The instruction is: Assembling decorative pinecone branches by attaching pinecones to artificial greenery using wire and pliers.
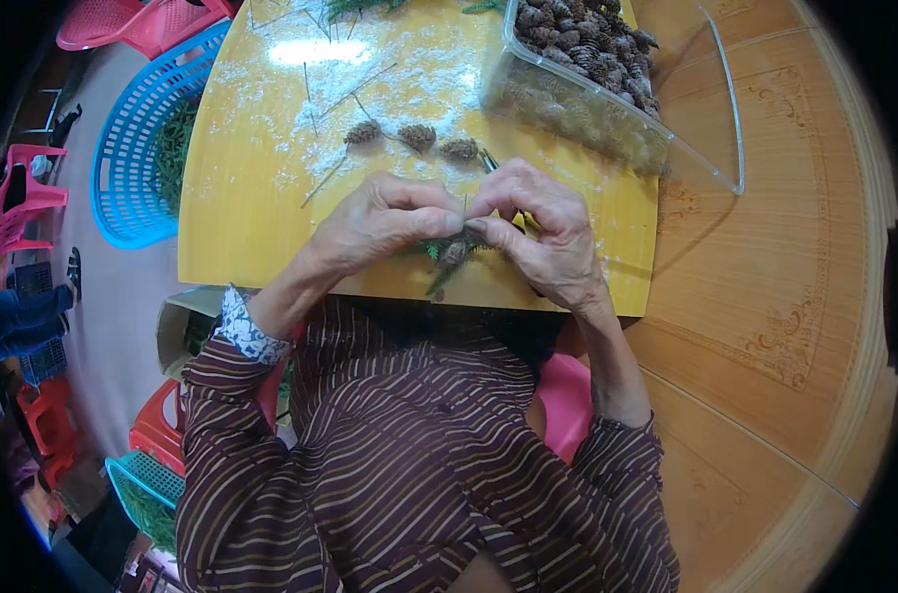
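My left hand [394,219] and my right hand [543,229] meet above the near edge of the yellow table [251,227]. Thumbs and fingers of both are pinched together on a small green sprig [444,275], which hangs below them with a pine cone [456,253] among its needles. A thin stem or wire sticks up between the fingertips. Just beyond my hands, three loose pine cones [417,137] lie in a row. Dark-handled pliers or cutters [488,160] are partly hidden behind my right hand.
White powder and thin sticks [360,89] are strewn over the tabletop. A clear plastic bin [577,114] of pine cones stands at the far right, beside a wooden table [765,257]. Left of the table is a blue basket [123,188] of greenery; red stools [157,425] stand nearby.
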